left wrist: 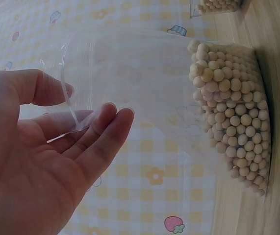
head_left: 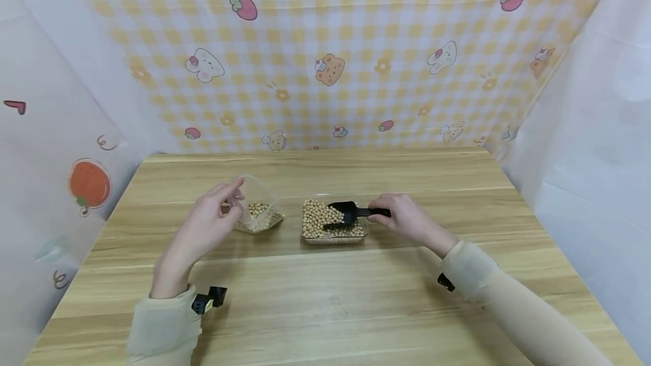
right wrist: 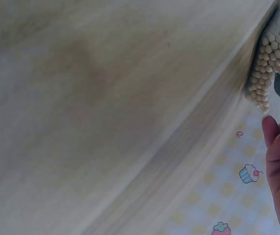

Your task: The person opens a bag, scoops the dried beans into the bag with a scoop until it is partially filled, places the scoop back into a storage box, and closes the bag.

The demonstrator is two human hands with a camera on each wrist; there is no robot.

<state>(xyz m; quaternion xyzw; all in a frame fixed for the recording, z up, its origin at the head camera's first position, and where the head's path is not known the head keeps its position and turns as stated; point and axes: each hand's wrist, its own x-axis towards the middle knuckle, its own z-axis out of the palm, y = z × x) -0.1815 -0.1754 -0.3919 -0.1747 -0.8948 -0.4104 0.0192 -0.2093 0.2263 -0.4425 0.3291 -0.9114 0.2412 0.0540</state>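
A clear plastic bag point(left wrist: 144, 78) stands on the table at centre-left, with round pale-yellow soybeans point(left wrist: 233, 117) in its bottom. My left hand point(head_left: 208, 219) holds the bag by its upper rim, which runs between the thumb and fingers. To the bag's right is a clear rectangular box point(head_left: 335, 240) full of soybeans point(head_left: 314, 220). My right hand point(head_left: 404, 218) grips the handle of a black scoop point(head_left: 348, 212), whose bowl lies among the beans in the box. Only part of the right hand and scoop shows at the right wrist view's edge.
Both containers stand on a wood-grain table point(head_left: 325, 298). Behind it hangs a yellow checked cloth point(head_left: 285, 72) with cartoon prints, and white cloths point(head_left: 600, 129) flank the sides. A small black device point(head_left: 208, 300) sits at the left wrist.
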